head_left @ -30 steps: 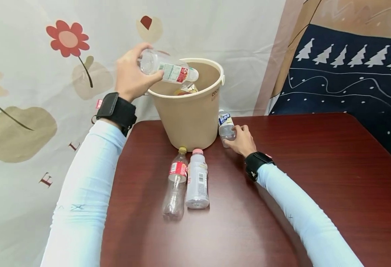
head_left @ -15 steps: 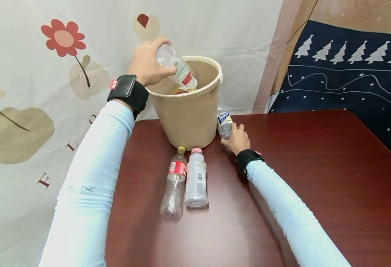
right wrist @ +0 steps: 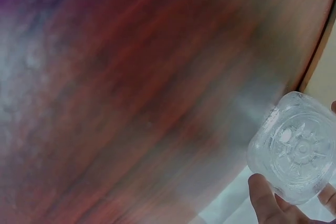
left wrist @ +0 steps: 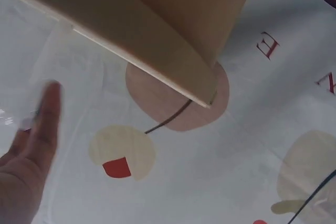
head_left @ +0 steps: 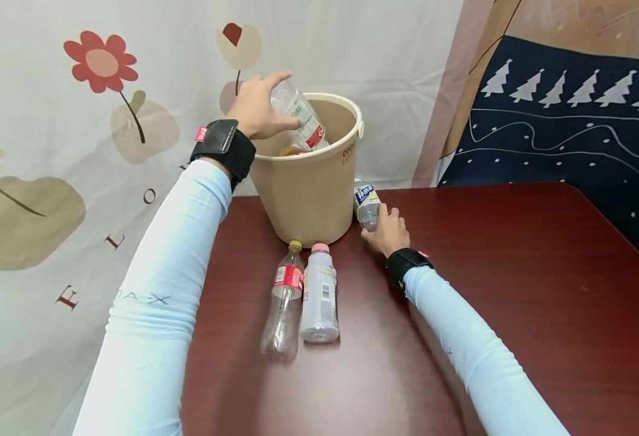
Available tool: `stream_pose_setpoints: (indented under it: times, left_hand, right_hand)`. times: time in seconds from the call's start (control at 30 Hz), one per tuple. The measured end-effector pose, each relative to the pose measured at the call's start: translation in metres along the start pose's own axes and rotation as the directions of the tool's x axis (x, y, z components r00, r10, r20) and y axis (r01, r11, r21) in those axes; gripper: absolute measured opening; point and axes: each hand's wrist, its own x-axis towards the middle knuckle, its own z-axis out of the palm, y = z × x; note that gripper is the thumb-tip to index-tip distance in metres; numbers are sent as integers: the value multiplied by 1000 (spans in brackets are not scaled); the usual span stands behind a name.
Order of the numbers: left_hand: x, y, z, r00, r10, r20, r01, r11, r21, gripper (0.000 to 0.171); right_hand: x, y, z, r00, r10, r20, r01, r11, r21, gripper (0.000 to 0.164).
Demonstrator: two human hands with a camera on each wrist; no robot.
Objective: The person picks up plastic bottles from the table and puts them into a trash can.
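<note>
My left hand (head_left: 256, 109) holds a clear plastic bottle (head_left: 305, 121) by its base end, thumb on one side and fingers on the other. The bottle tilts neck-down inside the beige bucket (head_left: 308, 200); in the left wrist view the hand (left wrist: 34, 150) shows blurred at the left edge. Right of the bucket, my right hand (head_left: 389, 231) grips the lower end of a second clear bottle (head_left: 366, 200) with a blue-and-white label. Its ribbed base (right wrist: 299, 148) faces the right wrist camera, with fingertips around it.
A bottle with a yellow cap and red label (head_left: 283, 303) lies before the bucket, beside a pale bottle with a pink cap (head_left: 320, 297). Something yellow and red (head_left: 291, 150) shows inside the bucket. The dark red table (head_left: 515, 272) meets patterned cloth behind.
My left hand has moved right and over the bucket, tipping its bottle more steeply into it. My right hand has shifted slightly left, its fingers closer around the bottle's base.
</note>
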Motion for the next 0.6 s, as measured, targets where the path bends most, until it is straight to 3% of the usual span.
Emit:
stream_pose_setpoints:
  times: [0.17, 0.6]
  left_hand:
    - [-3, 1, -4, 999, -9, 52, 8, 999, 31, 93]
    - [-8, 1, 1, 993, -25, 115, 16, 997, 81, 88]
  right_hand:
    - [1, -2, -1, 1000, 17, 26, -17, 1000, 3, 77]
    - [1, -3, 1, 999, 8, 34, -8, 1000, 2, 74]
